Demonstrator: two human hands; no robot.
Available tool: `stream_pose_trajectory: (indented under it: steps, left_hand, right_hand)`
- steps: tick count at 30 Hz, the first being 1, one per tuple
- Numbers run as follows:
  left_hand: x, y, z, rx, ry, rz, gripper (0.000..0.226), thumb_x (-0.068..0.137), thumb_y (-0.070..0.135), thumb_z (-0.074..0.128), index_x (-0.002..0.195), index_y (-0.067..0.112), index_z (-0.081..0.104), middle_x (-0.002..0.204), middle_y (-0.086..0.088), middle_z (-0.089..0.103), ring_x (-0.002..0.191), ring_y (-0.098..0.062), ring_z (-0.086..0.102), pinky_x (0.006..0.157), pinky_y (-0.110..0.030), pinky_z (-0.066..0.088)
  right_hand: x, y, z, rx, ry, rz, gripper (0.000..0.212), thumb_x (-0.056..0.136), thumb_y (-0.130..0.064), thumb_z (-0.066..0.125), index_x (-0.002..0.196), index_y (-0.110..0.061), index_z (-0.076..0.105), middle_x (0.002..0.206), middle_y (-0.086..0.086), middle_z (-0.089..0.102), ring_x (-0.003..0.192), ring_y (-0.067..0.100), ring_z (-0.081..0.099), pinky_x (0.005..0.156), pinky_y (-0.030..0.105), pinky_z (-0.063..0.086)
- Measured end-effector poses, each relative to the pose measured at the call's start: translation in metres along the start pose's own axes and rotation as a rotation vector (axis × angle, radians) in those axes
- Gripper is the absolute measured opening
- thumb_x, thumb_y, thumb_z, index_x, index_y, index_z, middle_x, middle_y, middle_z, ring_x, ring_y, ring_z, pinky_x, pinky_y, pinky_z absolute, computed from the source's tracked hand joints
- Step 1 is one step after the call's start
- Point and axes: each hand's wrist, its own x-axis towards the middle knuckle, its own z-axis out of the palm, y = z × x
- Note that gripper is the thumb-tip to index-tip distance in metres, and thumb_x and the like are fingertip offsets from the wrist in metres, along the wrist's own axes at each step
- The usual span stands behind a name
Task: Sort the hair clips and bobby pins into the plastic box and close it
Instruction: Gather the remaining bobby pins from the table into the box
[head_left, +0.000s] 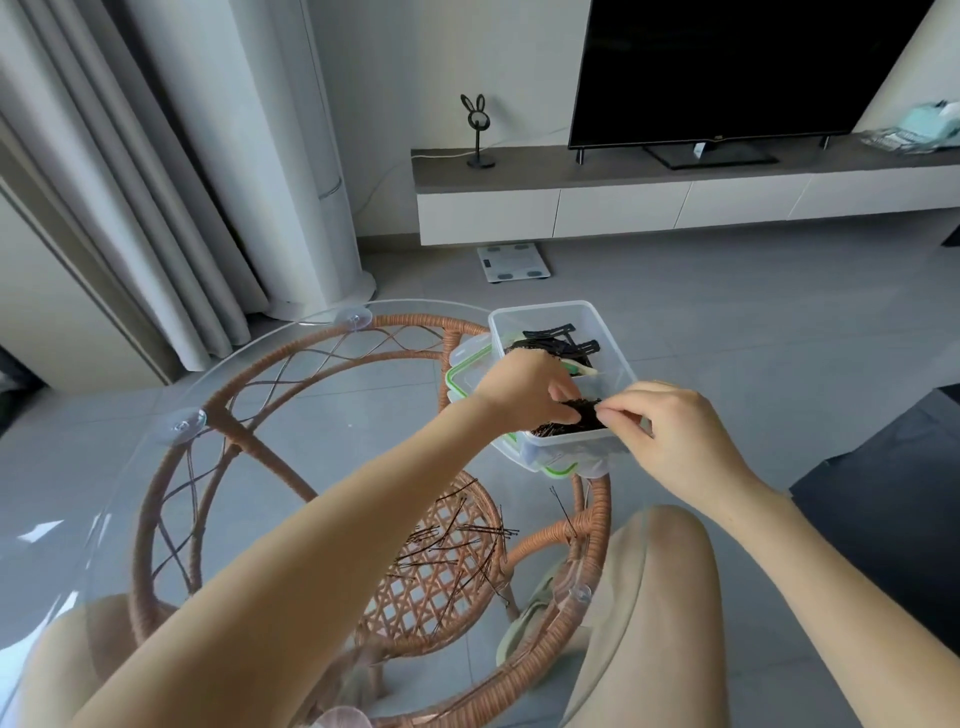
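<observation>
Both L/R fingers (565, 413) on pins (571, 427) in box (540, 310)

We see one wide-angle view from head height, facing forward and down. The glass table (249, 358) lies close beneath us, the left hand (524, 389) and right hand (675, 431) reach away to the plastic box (613, 338) mid-frame, and the television (727, 67) stands well off at the top.

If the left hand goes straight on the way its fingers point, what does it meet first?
The left hand grips the dark bundle of thin bobby pins in the clear plastic box; beyond it, probably the right hand.
</observation>
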Motion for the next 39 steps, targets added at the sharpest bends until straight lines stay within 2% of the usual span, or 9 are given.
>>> stream_pose_trajectory:
  steps: [7, 11, 17, 21, 24, 29, 33, 36, 39]
  left_hand:
    - [0.000, 0.000, 0.004, 0.109, -0.053, -0.063, 0.028, 0.090, 0.021, 0.055, 0.096, -0.002, 0.070, 0.093, -0.016, 0.069, 0.082, -0.027, 0.060, 0.078, -0.035, 0.051]
    - [-0.011, 0.002, -0.004, 0.095, -0.042, -0.022, 0.033, 0.092, 0.005, 0.043, 0.117, 0.007, 0.064, 0.120, -0.010, 0.065, 0.107, -0.028, 0.060, 0.091, -0.031, 0.047]
    - [-0.070, -0.037, -0.025, 0.066, 0.159, -0.175, 0.029, 0.095, 0.012, 0.041, 0.106, 0.008, 0.068, 0.110, -0.010, 0.068, 0.095, -0.026, 0.065, 0.087, -0.039, 0.054]
    - [-0.134, -0.084, -0.017, 0.141, -0.006, -0.456, 0.028, 0.094, 0.018, 0.044, 0.115, 0.018, 0.063, 0.120, -0.008, 0.060, 0.098, -0.024, 0.063, 0.087, -0.034, 0.054]
    - [-0.176, -0.099, -0.007, 0.149, -0.083, -0.510, 0.031, 0.093, 0.027, 0.047, 0.123, 0.022, 0.057, 0.120, -0.008, 0.055, 0.101, -0.025, 0.061, 0.090, -0.036, 0.053]
    - [-0.206, -0.100, 0.006, 0.060, 0.001, -0.531, 0.031, 0.093, 0.026, 0.049, 0.121, 0.019, 0.059, 0.117, -0.005, 0.058, 0.098, -0.020, 0.061, 0.088, -0.031, 0.052]
    - [-0.207, -0.091, 0.007, 0.002, 0.052, -0.524, 0.028, 0.092, 0.018, 0.046, 0.113, 0.012, 0.063, 0.114, -0.005, 0.064, 0.098, -0.020, 0.062, 0.086, -0.029, 0.051]
    - [-0.215, -0.085, 0.009, 0.020, 0.127, -0.557, 0.033, 0.091, 0.034, 0.049, 0.114, 0.014, 0.061, 0.114, -0.003, 0.063, 0.097, -0.019, 0.062, 0.085, -0.028, 0.053]
    - [-0.227, -0.070, 0.023, 0.203, 0.114, -0.645, 0.069, 0.076, 0.070, 0.047, 0.120, 0.017, 0.049, 0.116, -0.001, 0.053, 0.106, -0.019, 0.053, 0.088, -0.031, 0.051]
  right_hand:
    - [-0.030, -0.033, 0.020, -0.054, -0.151, 0.071, 0.015, 0.084, -0.019, 0.059, 0.075, -0.010, 0.067, 0.067, 0.002, 0.062, 0.063, 0.021, 0.057, 0.058, 0.029, 0.043]
    - [-0.046, -0.037, 0.047, -0.165, -0.449, 0.332, 0.028, 0.089, -0.032, 0.049, 0.102, -0.009, 0.057, 0.105, 0.006, 0.061, 0.098, 0.024, 0.056, 0.072, 0.027, 0.035]
    - [-0.056, -0.073, 0.081, -0.203, -0.420, 0.362, 0.037, 0.091, -0.027, 0.047, 0.123, -0.010, 0.044, 0.124, 0.008, 0.052, 0.123, 0.024, 0.042, 0.108, 0.036, 0.025]
    - [-0.051, -0.112, 0.093, -0.132, -0.467, 0.333, 0.031, 0.086, -0.015, 0.054, 0.116, -0.010, 0.046, 0.117, 0.008, 0.051, 0.106, 0.022, 0.053, 0.087, 0.027, 0.041]
    - [-0.050, -0.135, 0.107, -0.070, -0.514, 0.334, 0.041, 0.082, -0.006, 0.058, 0.120, -0.005, 0.044, 0.122, 0.011, 0.048, 0.110, 0.025, 0.050, 0.090, 0.029, 0.044]
    - [-0.042, -0.163, 0.122, 0.025, -0.518, 0.374, 0.044, 0.084, -0.003, 0.055, 0.126, -0.003, 0.041, 0.133, 0.016, 0.044, 0.115, 0.026, 0.051, 0.093, 0.030, 0.044]
    - [-0.038, -0.176, 0.122, 0.277, -0.528, 0.436, 0.037, 0.087, 0.000, 0.047, 0.124, -0.002, 0.046, 0.118, 0.014, 0.057, 0.105, 0.025, 0.059, 0.088, 0.029, 0.049]
    - [-0.028, -0.157, 0.116, 0.353, -0.423, 0.463, 0.044, 0.084, 0.006, 0.044, 0.126, -0.006, 0.049, 0.109, 0.008, 0.061, 0.099, 0.022, 0.060, 0.089, 0.030, 0.050]
    - [-0.014, -0.124, 0.105, 0.135, -0.376, 0.321, 0.044, 0.083, 0.000, 0.052, 0.125, -0.011, 0.051, 0.115, 0.005, 0.057, 0.105, 0.021, 0.054, 0.093, 0.028, 0.045]
